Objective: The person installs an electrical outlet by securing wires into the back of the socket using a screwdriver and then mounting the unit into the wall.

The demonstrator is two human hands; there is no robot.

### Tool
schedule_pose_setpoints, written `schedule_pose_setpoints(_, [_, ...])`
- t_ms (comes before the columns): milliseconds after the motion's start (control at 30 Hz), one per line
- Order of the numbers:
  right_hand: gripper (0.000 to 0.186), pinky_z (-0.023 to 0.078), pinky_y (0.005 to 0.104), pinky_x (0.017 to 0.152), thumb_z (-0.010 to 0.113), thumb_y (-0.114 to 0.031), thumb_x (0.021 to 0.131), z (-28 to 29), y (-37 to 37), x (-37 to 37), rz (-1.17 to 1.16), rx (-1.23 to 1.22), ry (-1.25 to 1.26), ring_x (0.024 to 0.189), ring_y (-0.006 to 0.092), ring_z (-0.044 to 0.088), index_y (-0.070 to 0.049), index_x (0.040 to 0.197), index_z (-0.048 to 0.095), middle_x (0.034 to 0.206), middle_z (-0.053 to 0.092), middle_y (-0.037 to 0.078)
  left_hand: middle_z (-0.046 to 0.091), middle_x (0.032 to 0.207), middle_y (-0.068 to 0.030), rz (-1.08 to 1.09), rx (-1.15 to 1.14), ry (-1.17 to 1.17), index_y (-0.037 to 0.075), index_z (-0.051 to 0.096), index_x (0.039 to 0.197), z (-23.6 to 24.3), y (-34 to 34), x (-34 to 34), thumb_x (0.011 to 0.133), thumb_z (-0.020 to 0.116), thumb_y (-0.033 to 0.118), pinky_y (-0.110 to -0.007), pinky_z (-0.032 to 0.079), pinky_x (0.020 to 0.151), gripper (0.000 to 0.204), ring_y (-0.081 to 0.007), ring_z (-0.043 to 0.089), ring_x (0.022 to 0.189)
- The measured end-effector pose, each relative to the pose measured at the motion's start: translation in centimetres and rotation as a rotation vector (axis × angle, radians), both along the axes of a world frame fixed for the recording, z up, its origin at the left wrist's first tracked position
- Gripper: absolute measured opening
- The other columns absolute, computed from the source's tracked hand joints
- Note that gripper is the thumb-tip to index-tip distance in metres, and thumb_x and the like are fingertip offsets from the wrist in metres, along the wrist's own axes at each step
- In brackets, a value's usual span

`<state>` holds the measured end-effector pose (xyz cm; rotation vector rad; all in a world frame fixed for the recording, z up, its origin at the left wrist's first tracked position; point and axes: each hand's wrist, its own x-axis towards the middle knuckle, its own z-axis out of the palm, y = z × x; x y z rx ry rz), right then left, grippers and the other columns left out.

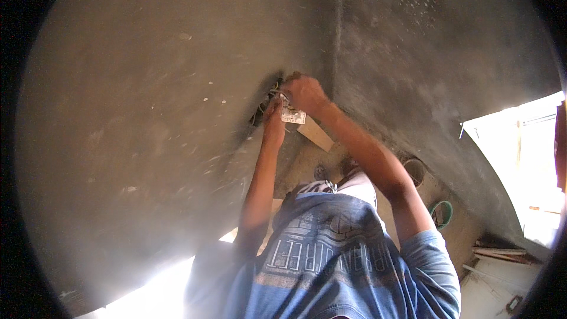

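Wall: the broad grey face (147, 71) fills the person's left and meets a side wall (407, 65) at a corner just beyond the hands.
Floor: a dusty tan strip (298, 162) lies below, where a dropped small part would probably be hard to find.
Recess: the dark slot (256, 117) sits in the wall just beside the hands, its inside mostly in shadow; turning the plate toward the light would likely help.
Right hand: the fingers curl close together at the plate's upper end (304, 91); what they pinch, if anything, cannot be told. Short, light finger movements seem wisest.
Board: a pale flat piece (316, 134) shows below the plate.
Left hand: closed on the plate's left edge (273, 113), it appears to be the steadying one; a firm edge grip suits this best.
Plate: small and whitish (294, 116), it is between the hands, tilted, in front of the wall.
Wires: thin strands (274, 87) show by the recess; slack there should spare them strain.
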<state>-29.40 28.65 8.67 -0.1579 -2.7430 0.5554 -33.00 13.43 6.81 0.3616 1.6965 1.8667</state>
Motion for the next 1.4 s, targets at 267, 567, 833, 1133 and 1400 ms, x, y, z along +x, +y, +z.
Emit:
schedule_pose_setpoints(267, [0.020, 0.055, 0.0468, 0.076, 0.063, -0.025, 0.086, -3.2, 4.2, -2.0, 0.065, -0.103, -0.011, 0.085, 0.0365, 0.068, -0.014, 0.099, 0.074, 0.089, 0.071, 0.015, 0.055, 0.135, -0.0147, -0.182, 0.025, 0.006, -0.001, 0.046, 0.138, 2.3, -2.1, -0.6, 0.103, 0.045, 0.020, -0.035, 0.042, 0.105, 0.041, -0.0252, 0.054, 0.123])
schedule_pose_setpoints(567, [0.027, 0.053, 0.0484, 0.074, 0.062, -0.032, 0.089, -2.4, 2.6, -1.4, 0.165, -0.270, -0.008, 0.084, 0.0378, 0.067, -0.006, 0.092, 0.070, 0.088, 0.069, 0.018, 0.059, 0.131, -0.0113, -0.157, 0.193, -0.190, -0.001, 0.051, 0.132, 0.1, -2.5, -1.6, 0.099, 0.052, 0.010, -0.035, 0.046, 0.102, 0.035, -0.0216, 0.059, 0.117])
schedule_pose_setpoints(833, [0.029, 0.052, 0.0378, 0.078, 0.059, -0.026, 0.094, 2.6, 6.1, -2.1, 0.388, -0.241, -0.100, 0.080, 0.0319, 0.065, -0.004, 0.111, 0.067, 0.090, 0.068, 0.013, 0.064, 0.120, -0.0112, -0.019, 0.127, -0.536, 0.002, 0.058, 0.125, 1.2, -2.4, -2.9, 0.099, 0.052, 0.013, -0.036, 0.049, 0.097, 0.030, -0.0216, 0.062, 0.110])
schedule_pose_setpoints(1133, [0.033, 0.055, 0.0309, 0.070, 0.061, -0.014, 0.096, -6.1, 2.2, -0.6, 0.353, -1.090, 0.131, 0.078, 0.0149, 0.066, -0.002, 0.127, 0.061, 0.092, 0.070, 0.010, 0.066, 0.113, -0.0095, 0.303, 0.228, -0.575, 0.001, 0.061, 0.119, -4.0, -4.2, -0.2, 0.096, 0.059, 0.028, -0.037, 0.053, 0.087, 0.035, -0.0219, 0.064, 0.102])
schedule_pose_setpoints(1400, [0.024, 0.055, 0.0352, 0.074, 0.067, -0.012, 0.089, -7.4, 0.1, -4.8, 0.241, -0.865, 0.190, 0.085, 0.0221, 0.072, -0.002, 0.110, 0.068, 0.096, 0.072, 0.016, 0.067, 0.107, -0.0144, 0.760, -1.058, 1.118, 0.010, 0.068, 0.110, 0.8, -5.7, 5.6, 0.087, 0.066, 0.021, -0.043, 0.050, 0.076, 0.025, -0.0303, 0.064, 0.096])
